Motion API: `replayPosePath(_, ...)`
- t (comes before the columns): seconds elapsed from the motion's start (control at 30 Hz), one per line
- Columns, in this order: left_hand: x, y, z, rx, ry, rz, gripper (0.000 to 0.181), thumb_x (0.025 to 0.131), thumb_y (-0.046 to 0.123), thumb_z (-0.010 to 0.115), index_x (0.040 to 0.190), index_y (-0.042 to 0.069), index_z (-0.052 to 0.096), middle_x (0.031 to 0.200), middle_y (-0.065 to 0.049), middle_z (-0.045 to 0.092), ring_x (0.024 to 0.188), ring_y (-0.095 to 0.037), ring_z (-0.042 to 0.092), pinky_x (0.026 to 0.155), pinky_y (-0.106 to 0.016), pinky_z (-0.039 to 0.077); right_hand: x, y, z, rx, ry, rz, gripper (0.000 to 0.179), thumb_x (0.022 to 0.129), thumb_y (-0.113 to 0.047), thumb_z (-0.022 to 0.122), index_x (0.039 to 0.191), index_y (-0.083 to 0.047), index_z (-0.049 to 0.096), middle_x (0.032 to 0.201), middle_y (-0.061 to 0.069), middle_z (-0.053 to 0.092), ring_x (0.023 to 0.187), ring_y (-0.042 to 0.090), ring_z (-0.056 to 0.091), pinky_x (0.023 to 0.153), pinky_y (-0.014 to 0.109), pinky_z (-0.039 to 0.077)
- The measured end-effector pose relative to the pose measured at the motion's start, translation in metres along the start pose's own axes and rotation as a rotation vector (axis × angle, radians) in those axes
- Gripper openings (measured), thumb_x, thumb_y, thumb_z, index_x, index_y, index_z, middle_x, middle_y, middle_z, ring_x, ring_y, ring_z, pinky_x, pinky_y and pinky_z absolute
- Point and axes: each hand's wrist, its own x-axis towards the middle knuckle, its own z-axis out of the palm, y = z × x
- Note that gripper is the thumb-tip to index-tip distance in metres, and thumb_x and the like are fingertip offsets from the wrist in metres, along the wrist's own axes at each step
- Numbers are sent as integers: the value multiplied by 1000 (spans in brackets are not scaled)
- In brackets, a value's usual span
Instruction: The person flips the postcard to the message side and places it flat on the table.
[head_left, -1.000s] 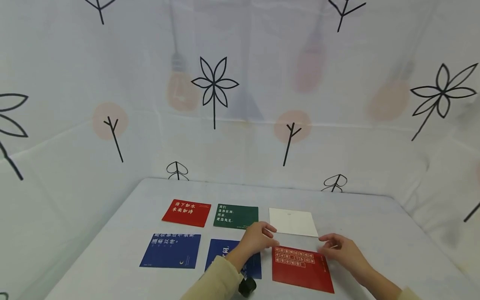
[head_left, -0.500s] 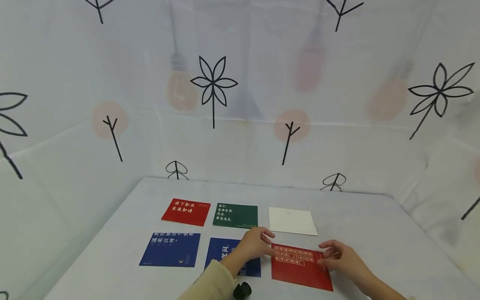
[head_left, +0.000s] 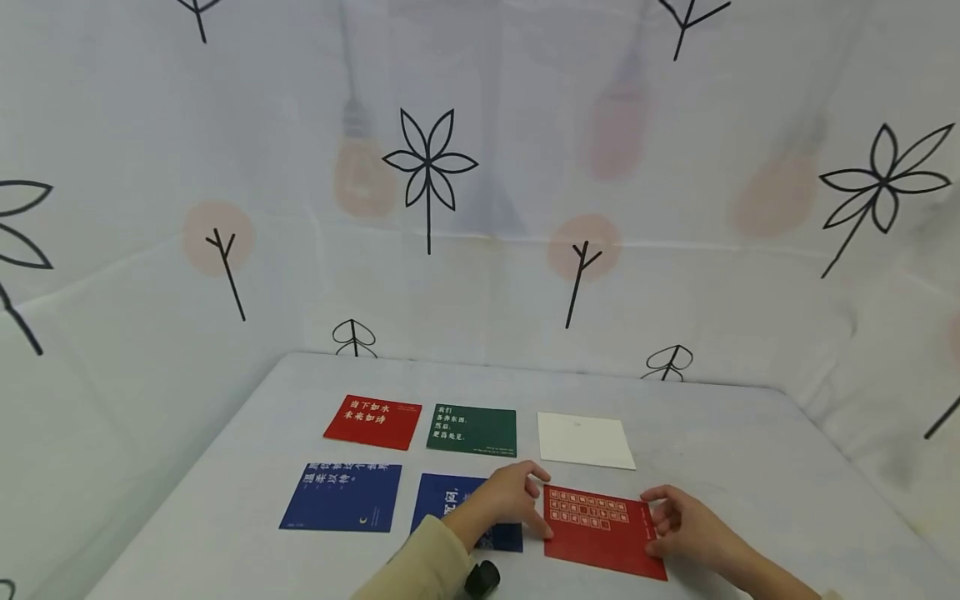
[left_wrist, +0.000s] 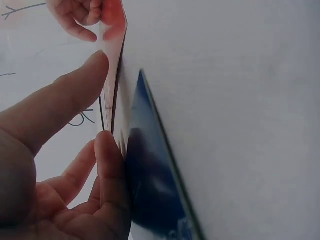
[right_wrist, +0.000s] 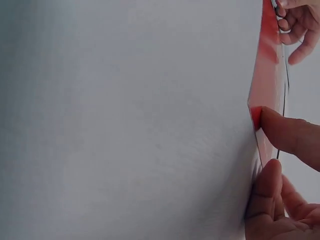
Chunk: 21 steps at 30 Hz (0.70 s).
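A red postcard (head_left: pixel 600 546) with rows of pale boxed characters lies on the table at the front right. At its left edge is my left hand (head_left: pixel 513 497), with the index fingertip by the far corner and the thumb lower down. My right hand (head_left: pixel 693 529) is at the opposite edge, its thumb (right_wrist: pixel 287 131) touching the card's face and its index finger at the far right corner. Fingers of both hands are slightly bent, with a gap between thumb and index. Under my left wrist, partly hidden, lies a blue postcard (head_left: pixel 438 492).
Behind stand in a row a red postcard (head_left: pixel 375 433), a green postcard (head_left: pixel 480 429) and a white card (head_left: pixel 585 442), all flat. Another blue postcard (head_left: pixel 341 500) lies at the front left. A small black object (head_left: pixel 482 579) is at my left sleeve. Patterned white cloth (head_left: pixel 487 292) surrounds the table.
My left thumb has moved down along the front red postcard's left edge. My right hand has shifted slightly toward me, its thumb now lower at the right edge. The cards stay almost in place.
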Motion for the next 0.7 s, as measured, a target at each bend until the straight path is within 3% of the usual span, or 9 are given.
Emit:
replayPosePath(0.3, 3, 1, -2, 83, -30, 11, 55, 57, 4, 87, 105, 10, 60, 81, 2, 51, 72, -15, 50, 69, -33, 48, 5, -3, -5, -41, -73, -27, 57, 64, 0, 82, 110, 7, 50, 78, 8, 49, 71, 20, 47, 61, 30, 45)
replayPosePath(0.7, 5, 6, 1, 147, -28, 17, 58, 56, 3, 88, 101, 8, 52, 82, 1, 52, 73, -17, 50, 74, -35, 49, 10, -8, -10, -57, -119, 8, 57, 61, 2, 82, 104, 1, 44, 76, 9, 45, 72, 21, 44, 60, 31, 40)
